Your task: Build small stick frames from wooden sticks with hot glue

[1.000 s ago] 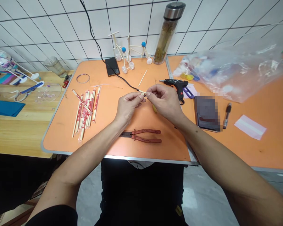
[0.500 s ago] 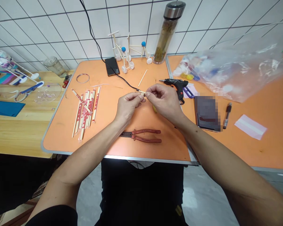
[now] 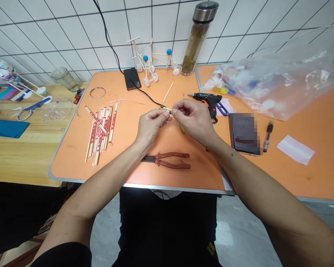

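My left hand [image 3: 151,126] and my right hand [image 3: 195,118] meet over the orange table [image 3: 133,137], thumbs and forefingers pinched. Between their fingertips is a short pale wooden stick [image 3: 166,108], most of it covered by the fingers. Below my hands lie red-handled pliers [image 3: 172,160], jaws pointing left and partly behind my left forearm. A black glue gun [image 3: 207,99] rests just beyond my right hand. One loose thin stick [image 3: 168,92] lies farther back. To the left is a pile of chopsticks [image 3: 101,129] in red-and-clear wrappers.
At the back stand small stick models [image 3: 153,61] with white wheels and blue balls, beside a phone [image 3: 132,78] and a tall tea bottle [image 3: 196,44]. A black cable [image 3: 114,52] crosses the table. On the right are a plastic bag [image 3: 267,81], a blurred-out dark device [image 3: 244,133] and a pen [image 3: 268,136].
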`<state>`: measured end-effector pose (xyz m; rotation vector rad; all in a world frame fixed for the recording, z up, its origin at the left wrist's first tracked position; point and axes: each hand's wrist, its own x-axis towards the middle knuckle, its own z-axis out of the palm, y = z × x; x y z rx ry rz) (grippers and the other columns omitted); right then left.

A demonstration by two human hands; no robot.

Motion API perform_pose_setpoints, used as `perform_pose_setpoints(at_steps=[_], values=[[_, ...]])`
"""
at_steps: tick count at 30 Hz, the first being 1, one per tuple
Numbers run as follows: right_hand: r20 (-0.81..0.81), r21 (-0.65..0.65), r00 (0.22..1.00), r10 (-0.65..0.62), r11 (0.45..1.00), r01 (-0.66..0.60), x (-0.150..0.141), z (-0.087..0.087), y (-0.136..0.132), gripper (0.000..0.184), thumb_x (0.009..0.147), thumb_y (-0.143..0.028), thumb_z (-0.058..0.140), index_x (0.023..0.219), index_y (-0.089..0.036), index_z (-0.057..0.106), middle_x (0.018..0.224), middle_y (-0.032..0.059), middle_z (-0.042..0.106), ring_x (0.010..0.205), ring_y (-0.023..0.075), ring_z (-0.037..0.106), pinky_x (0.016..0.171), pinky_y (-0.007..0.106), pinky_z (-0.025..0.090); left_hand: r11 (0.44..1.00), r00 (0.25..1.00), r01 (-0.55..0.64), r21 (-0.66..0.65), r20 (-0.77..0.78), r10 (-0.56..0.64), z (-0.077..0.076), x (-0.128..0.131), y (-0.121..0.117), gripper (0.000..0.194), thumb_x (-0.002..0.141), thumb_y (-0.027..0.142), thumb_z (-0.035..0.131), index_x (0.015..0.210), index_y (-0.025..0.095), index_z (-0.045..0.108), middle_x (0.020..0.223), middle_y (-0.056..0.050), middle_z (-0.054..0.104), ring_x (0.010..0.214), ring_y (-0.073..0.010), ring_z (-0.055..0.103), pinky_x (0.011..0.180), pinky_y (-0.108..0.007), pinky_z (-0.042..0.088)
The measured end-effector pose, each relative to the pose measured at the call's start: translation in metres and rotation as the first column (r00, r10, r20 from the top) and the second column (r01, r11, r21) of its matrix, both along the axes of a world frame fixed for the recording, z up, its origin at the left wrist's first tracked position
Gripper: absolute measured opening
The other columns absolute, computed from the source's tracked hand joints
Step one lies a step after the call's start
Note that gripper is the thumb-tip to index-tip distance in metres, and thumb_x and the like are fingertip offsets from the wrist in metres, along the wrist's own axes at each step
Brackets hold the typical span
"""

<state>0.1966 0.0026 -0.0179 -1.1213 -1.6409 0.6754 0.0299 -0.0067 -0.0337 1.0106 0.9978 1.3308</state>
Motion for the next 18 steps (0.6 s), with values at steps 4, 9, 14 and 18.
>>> perform_pose_setpoints(at_steps=[4,9,14,18], values=[[0.000,0.005,1.000,0.003,1.000,-0.003,0.0001,0.0012,-0.0004,0.010,0.089,-0.025,0.070,0.083,-0.023,0.077,0.076,0.0013,0.073,0.070,0.0179,0.062,0.066,0.032,0.046,0.999,1.000,0.010,0.035,0.006,-0.011,-0.0002,-0.0004,-0.0002,0.016,0.082,0.036,0.094,0.083,0.022,0.087,0.078,-0.003,0.079,0.070,-0.0119,0.061,0.071,-0.027,0.048],[0.019,0.008,1.000,-0.024,1.000,0.024,-0.0005,0.0022,0.0002,0.009,0.088,-0.027,0.070,0.083,-0.023,0.077,0.076,0.0016,0.073,0.071,0.0184,0.062,0.065,0.032,0.047,0.999,1.000,0.010,0.035,-0.022,-0.009,0.0003,-0.0006,0.0004,0.017,0.082,0.038,0.094,0.083,0.022,0.087,0.079,-0.003,0.079,0.070,-0.0117,0.059,0.071,-0.027,0.047],[0.010,0.007,0.999,-0.031,1.000,0.031,-0.0011,0.0020,0.0009,0.010,0.089,-0.029,0.072,0.083,-0.024,0.076,0.079,0.0024,0.075,0.072,0.0188,0.064,0.067,0.033,0.048,0.999,1.000,0.021,0.035,-0.005,-0.021,-0.0017,-0.0012,0.0016,0.019,0.083,0.040,0.095,0.086,0.022,0.088,0.081,-0.003,0.080,0.070,-0.0114,0.059,0.071,-0.027,0.047],[0.015,0.024,1.000,-0.014,1.000,0.013,0.0009,0.0035,0.0002,0.019,0.096,-0.039,0.074,0.084,-0.024,0.076,0.078,0.0021,0.072,0.072,0.0186,0.063,0.068,0.034,0.048,0.999,0.999,0.028,0.025,0.017,-0.029,-0.0034,-0.0016,0.0025,0.018,0.084,0.039,0.095,0.087,0.023,0.089,0.083,-0.003,0.080,0.071,-0.0113,0.060,0.071,-0.027,0.047]])
